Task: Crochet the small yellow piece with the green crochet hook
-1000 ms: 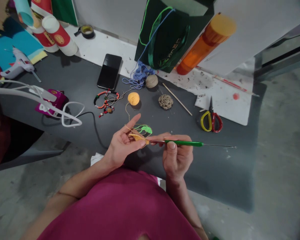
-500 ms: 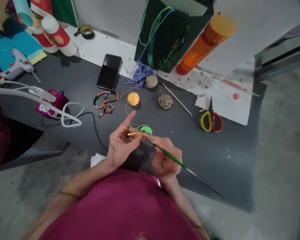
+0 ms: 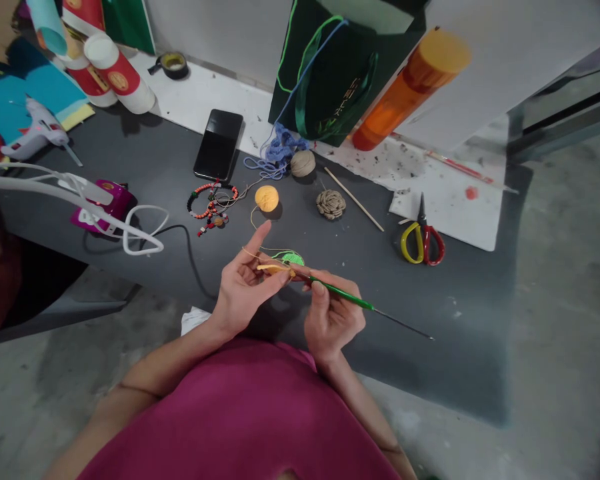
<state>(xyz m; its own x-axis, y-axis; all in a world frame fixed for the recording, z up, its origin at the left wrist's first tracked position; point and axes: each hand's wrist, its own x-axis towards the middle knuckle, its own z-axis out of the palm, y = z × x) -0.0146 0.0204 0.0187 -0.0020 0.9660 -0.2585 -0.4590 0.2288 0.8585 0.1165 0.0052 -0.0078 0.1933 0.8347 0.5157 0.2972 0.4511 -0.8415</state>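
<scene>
My left hand (image 3: 245, 287) pinches a small yellow crocheted piece (image 3: 275, 269) between thumb and fingers, with the index finger raised. My right hand (image 3: 333, 315) grips a green-handled crochet hook (image 3: 343, 295), whose tip goes into the yellow piece. A thin yellow yarn strand (image 3: 254, 221) runs from that piece up to a yellow yarn ball (image 3: 267, 198) on the dark grey table (image 3: 420, 320). Just beyond my left fingers, a small bright green crocheted piece (image 3: 293, 258) lies on the table.
A black phone (image 3: 219, 144), beaded bracelets (image 3: 213, 201), blue yarn (image 3: 280, 150), a tan yarn ball (image 3: 303, 163), coiled twine (image 3: 331, 204), a wooden stick (image 3: 353, 199) and yellow-and-red scissors (image 3: 423, 244) lie ahead. A white cable (image 3: 80, 190) crosses the table's left side.
The crochet hook has swung from pointing down-right, through pointing right, to a slight downward slant, its tip staying at the yellow piece. My left hand has barely moved.
</scene>
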